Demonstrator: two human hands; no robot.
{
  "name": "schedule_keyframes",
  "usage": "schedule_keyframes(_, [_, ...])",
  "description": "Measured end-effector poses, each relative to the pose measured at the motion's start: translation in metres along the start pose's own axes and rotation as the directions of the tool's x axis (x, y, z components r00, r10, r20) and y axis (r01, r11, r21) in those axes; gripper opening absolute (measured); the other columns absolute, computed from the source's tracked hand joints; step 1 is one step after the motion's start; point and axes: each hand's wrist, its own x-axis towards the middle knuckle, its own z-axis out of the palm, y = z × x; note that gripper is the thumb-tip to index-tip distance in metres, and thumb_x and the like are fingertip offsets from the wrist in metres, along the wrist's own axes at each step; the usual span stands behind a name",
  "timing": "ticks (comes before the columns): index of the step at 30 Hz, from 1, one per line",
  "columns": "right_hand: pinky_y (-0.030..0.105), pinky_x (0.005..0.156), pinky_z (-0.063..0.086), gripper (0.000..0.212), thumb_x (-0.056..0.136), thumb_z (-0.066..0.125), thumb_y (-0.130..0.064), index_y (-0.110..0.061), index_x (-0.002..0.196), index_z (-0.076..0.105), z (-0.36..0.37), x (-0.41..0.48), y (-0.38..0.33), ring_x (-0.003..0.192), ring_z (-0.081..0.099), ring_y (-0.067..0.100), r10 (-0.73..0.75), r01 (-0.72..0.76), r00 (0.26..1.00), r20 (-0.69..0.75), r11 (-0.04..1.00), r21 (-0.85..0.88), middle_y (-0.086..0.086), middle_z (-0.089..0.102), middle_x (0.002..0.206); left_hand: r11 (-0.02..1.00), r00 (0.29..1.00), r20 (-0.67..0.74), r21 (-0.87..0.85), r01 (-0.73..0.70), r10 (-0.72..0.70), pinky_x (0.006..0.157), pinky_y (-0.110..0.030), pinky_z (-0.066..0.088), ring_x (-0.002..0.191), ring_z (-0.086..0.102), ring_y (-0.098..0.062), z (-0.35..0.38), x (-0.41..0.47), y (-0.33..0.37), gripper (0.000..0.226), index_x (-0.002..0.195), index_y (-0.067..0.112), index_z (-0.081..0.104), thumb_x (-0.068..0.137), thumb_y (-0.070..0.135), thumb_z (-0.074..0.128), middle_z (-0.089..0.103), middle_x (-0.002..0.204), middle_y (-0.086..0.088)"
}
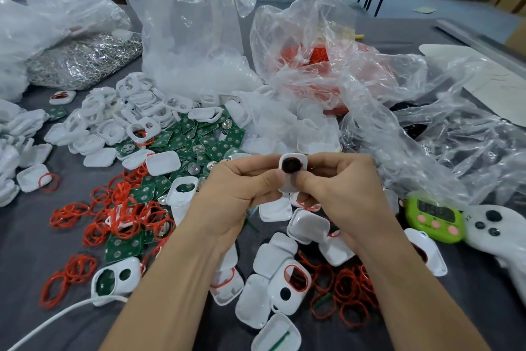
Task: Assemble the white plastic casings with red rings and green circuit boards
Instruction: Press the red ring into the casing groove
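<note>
A grey table [22, 236] carries everything. Its far half is crowded with crumpled clear plastic bags [193, 23], one of them showing red contents. In front of the bags sprawls a heap of white casings [113, 120], rounded-square shells with cut-out windows. Nearer lie a spread of green circuit boards [199, 137] and loose red rings [119, 217], scattered on both sides of the forearms. The left hand [227, 199] and right hand [338, 188] meet above mid-table. Thumbs and forefingers of both pinch the held casing [288, 184] between them, lifted off the table. Its round opening looks dark with a red rim. A green timer [432, 217] lies just right of the right forearm.
</note>
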Motion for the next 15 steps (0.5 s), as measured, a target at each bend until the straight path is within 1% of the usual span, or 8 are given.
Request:
schedule_keyframes(1, [0.024,0.054,0.053,0.013,0.068,0.079,-0.03,-0.033,0.081,0.082,0.0,0.0,0.0,0.053,0.07,0.015,-0.004,0.004,1.0,-0.017,1.0,-0.019,0.001,0.077,0.069,1.0,1.0,-0.003,0.01,-0.007,0.007,0.082,-0.033,0.061,0.093,0.074,-0.024,0.001,-0.001,0.0,0.035,0.102,0.009,0.081,0.068,0.014,0.077,0.078,0.103,-0.016])
schedule_keyframes(3, [0.025,0.054,0.051,0.014,0.066,0.077,-0.032,-0.032,0.079,0.082,0.001,0.001,0.001,0.051,0.067,0.013,-0.017,0.015,0.998,-0.056,0.999,-0.042,-0.001,0.076,0.067,0.998,0.999,-0.023,0.042,-0.038,0.039,0.069,-0.025,0.061,0.085,0.075,-0.017,0.003,-0.002,0.002,0.022,0.095,0.012,0.083,0.074,0.007,0.078,0.08,0.095,-0.013])
schedule_keyframes(4, [0.025,0.054,0.051,0.014,0.066,0.076,-0.032,-0.03,0.079,0.082,0.001,0.001,0.001,0.051,0.067,0.012,-0.025,0.022,0.997,-0.07,0.998,-0.055,-0.002,0.076,0.066,0.995,0.997,-0.048,0.081,-0.061,0.065,0.065,-0.021,0.059,0.08,0.075,-0.015,0.005,-0.003,0.002,0.021,0.092,0.015,0.084,0.078,0.001,0.078,0.08,0.091,-0.011])
schedule_keyframes(6, [0.026,0.056,0.052,0.012,0.068,0.077,-0.032,-0.029,0.079,0.082,0.002,0.0,0.002,0.053,0.069,0.012,-0.041,0.033,0.996,-0.082,0.995,-0.091,-0.004,0.076,0.066,0.974,0.987,-0.111,0.204,-0.095,0.12,0.063,-0.021,0.059,0.076,0.074,-0.014,0.008,-0.003,0.0,0.029,0.088,0.021,0.084,0.084,-0.006,0.074,0.08,0.084,-0.008])
schedule_keyframes(9, [0.028,0.061,0.056,0.007,0.075,0.08,-0.026,-0.028,0.082,0.082,0.002,-0.001,0.003,0.061,0.074,0.012,-0.048,0.036,0.995,-0.088,0.99,-0.136,-0.007,0.077,0.068,0.937,0.975,-0.157,0.335,-0.099,0.159,0.057,-0.022,0.055,0.073,0.076,-0.018,0.011,-0.003,-0.003,0.026,0.086,0.026,0.084,0.084,0.001,0.075,0.079,0.078,-0.006])
schedule_keyframes(12, [0.027,0.06,0.057,0.006,0.078,0.083,-0.023,-0.028,0.082,0.082,0.001,-0.001,0.003,0.061,0.074,0.01,-0.052,0.036,0.995,-0.09,0.985,-0.171,-0.008,0.077,0.068,0.929,0.976,-0.151,0.359,-0.092,0.155,0.055,-0.022,0.053,0.069,0.077,-0.022,0.011,-0.002,-0.003,0.017,0.084,0.023,0.084,0.078,0.008,0.077,0.078,0.074,-0.008])
schedule_keyframes(15, [0.029,0.061,0.06,0.014,0.079,0.084,-0.022,-0.035,0.08,0.08,0.003,-0.002,0.002,0.059,0.074,0.009,-0.059,0.039,0.994,-0.091,0.979,-0.199,-0.01,0.075,0.065,0.916,0.967,-0.164,0.384,-0.119,0.194,0.053,-0.022,0.052,0.064,0.076,-0.022,0.01,-0.002,-0.003,0.016,0.08,0.024,0.083,0.069,0.016,0.075,0.077,0.07,-0.006])
